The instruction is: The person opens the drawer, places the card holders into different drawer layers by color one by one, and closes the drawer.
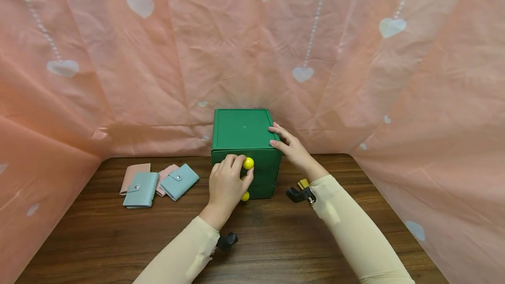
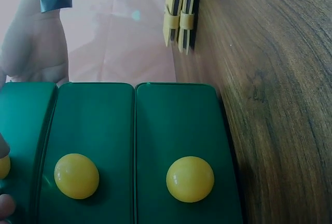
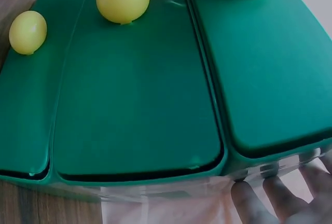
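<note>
A green three-drawer box [image 1: 242,128] stands near the back of the table, with a round yellow knob on each drawer front. My left hand [image 1: 225,181] pinches the top drawer's yellow knob [image 1: 248,163] between thumb and fingers. That drawer looks closed. In the left wrist view, the middle knob [image 2: 77,176] and the bottom knob [image 2: 190,179] are untouched, on closed drawers. My right hand [image 1: 293,150] rests on the box's upper right edge, fingertips on the top and side. The right wrist view shows its fingers [image 3: 280,198] extended against the box's side.
Left of the box lie blue card holders [image 1: 142,189] and pink card holders [image 1: 133,178], some overlapping. Yellow card holders [image 2: 171,22] stand to the right of the box, partly hidden by the right wrist in the head view. A pink curtain [image 1: 252,56] hangs behind the table.
</note>
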The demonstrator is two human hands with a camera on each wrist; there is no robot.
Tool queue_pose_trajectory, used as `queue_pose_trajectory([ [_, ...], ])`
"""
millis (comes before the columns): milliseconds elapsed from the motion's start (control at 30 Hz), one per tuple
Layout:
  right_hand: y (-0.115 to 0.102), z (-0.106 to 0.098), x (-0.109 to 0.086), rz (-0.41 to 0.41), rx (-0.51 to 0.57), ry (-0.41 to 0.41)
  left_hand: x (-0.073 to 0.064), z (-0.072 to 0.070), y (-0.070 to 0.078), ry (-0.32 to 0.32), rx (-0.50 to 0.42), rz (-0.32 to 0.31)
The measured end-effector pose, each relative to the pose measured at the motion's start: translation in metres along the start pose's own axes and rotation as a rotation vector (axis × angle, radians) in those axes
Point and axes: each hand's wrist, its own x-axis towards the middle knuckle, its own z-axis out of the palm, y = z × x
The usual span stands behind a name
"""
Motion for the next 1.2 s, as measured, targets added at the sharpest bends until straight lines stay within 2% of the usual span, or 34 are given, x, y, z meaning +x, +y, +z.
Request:
queue_pose_trajectory([
  [767, -0.001, -0.007, -0.004, 0.021, 0.024, -0.052, -0.005, -0.007, 0.004, 0.016, -0.012, 0.031],
  [1200, 0.000, -0.008, -0.004, 0.026, 0.024, -0.053, -0.009, -0.017, 0.008, -0.003, -0.012, 0.049],
])
